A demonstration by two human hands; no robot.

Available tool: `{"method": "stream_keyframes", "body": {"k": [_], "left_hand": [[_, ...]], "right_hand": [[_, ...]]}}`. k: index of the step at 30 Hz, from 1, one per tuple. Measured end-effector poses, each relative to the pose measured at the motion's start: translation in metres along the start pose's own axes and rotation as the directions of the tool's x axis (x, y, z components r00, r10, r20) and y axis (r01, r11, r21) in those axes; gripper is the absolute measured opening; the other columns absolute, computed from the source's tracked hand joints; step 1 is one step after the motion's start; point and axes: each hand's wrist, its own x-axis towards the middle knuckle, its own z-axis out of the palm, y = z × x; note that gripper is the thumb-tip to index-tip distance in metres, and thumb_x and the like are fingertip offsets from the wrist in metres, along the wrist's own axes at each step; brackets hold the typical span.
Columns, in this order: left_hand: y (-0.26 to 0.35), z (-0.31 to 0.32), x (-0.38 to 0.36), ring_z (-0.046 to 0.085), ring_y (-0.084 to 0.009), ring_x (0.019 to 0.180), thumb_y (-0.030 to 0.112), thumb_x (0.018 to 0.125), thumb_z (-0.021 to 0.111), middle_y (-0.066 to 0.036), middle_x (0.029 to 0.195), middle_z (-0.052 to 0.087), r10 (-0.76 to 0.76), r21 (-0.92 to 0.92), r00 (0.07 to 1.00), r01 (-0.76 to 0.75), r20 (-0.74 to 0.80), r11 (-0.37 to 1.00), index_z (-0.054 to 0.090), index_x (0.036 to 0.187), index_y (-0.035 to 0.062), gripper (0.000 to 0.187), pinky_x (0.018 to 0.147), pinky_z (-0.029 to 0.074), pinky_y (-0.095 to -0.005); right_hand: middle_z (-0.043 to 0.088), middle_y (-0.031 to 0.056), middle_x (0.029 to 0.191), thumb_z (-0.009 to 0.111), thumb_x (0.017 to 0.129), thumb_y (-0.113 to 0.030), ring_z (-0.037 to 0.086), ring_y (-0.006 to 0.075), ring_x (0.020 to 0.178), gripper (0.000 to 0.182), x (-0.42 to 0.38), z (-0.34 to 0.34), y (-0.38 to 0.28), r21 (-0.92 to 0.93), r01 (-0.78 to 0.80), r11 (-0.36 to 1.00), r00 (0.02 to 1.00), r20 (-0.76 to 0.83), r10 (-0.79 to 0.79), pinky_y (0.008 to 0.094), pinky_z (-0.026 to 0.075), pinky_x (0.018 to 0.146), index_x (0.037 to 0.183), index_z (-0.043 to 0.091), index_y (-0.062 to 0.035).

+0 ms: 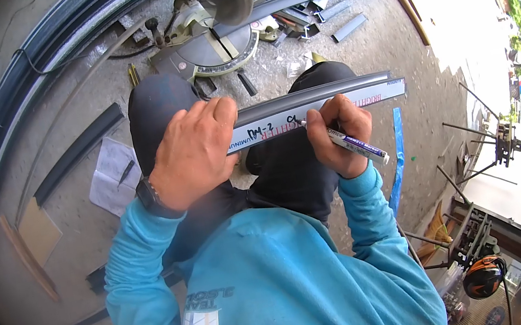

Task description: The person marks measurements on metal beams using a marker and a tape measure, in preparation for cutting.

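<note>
While the long grey aluminium profile (319,103) lies across the knees, the left hand (193,153) clamps it and the right hand (338,132) grips a white marker pen (354,145); it looks light, stiff, slippery, best held mid-length.

The metal bar (326,100) is grey, with a white strip that has red letters and black marks on it. The pen (358,146) in the right hand (339,135) is white with blue writing and a dark tip. The left hand (193,149) has a black watch (151,198) at the wrist. The sleeves (135,280) and shirt are bright blue, with a white badge. The trousers (289,171) are dark blue-black. The saw (214,12) is silver and grey with a green top. The floor (359,49) is speckled grey. A paper (112,173) is white. A helmet (483,275) is orange and black.
</note>
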Motion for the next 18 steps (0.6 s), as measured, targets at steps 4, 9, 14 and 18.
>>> {"method": "stream_keyframes", "body": {"k": [4,9,14,18], "left_hand": [[0.001,0.002,-0.002,0.062,-0.0340,0.086,0.007,0.071,0.082,-0.011,0.088,0.057,-0.007,-0.007,1.000,0.007,0.021,1.000,0.049,0.102,0.0074,0.045,0.072,0.044,-0.0459],[0.003,-0.002,-0.001,0.062,-0.0342,0.086,0.007,0.071,0.083,-0.011,0.088,0.057,-0.015,0.000,1.000,0.015,0.027,1.000,0.049,0.102,0.0074,0.046,0.073,0.044,-0.0459],[0.002,0.000,-0.002,0.062,-0.0343,0.086,0.008,0.071,0.084,-0.011,0.088,0.058,-0.021,-0.003,0.999,0.021,0.034,1.000,0.049,0.102,0.0075,0.046,0.073,0.044,-0.0457],[0.002,0.000,-0.001,0.062,-0.0342,0.086,0.008,0.072,0.084,-0.012,0.088,0.058,-0.023,-0.001,0.999,0.023,0.037,1.000,0.049,0.102,0.0076,0.046,0.074,0.044,-0.0458]], "right_hand": [[0.052,0.0046,0.059,0.078,0.085,0.001,0.050,0.0131,0.049,0.032,-0.002,0.004,-0.001,-0.021,-0.023,1.000,0.998,-0.059,0.022,0.0290,0.041,0.049,0.071,0.050,-0.0051],[0.052,0.0026,0.059,0.077,0.087,-0.001,0.049,0.0101,0.051,0.030,-0.004,-0.007,0.005,-0.005,-0.028,1.000,0.998,-0.061,0.028,0.0279,0.040,0.050,0.073,0.051,-0.0055],[0.056,0.0014,0.061,0.077,0.088,-0.004,0.050,0.0080,0.053,0.029,-0.003,-0.026,0.021,0.017,-0.043,0.999,0.997,-0.066,0.044,0.0273,0.040,0.050,0.073,0.052,-0.0063],[0.056,0.0012,0.060,0.079,0.087,-0.005,0.050,0.0082,0.052,0.030,-0.002,-0.023,0.018,-0.029,-0.020,0.999,0.999,-0.047,0.018,0.0274,0.040,0.050,0.073,0.053,-0.0059]]}}
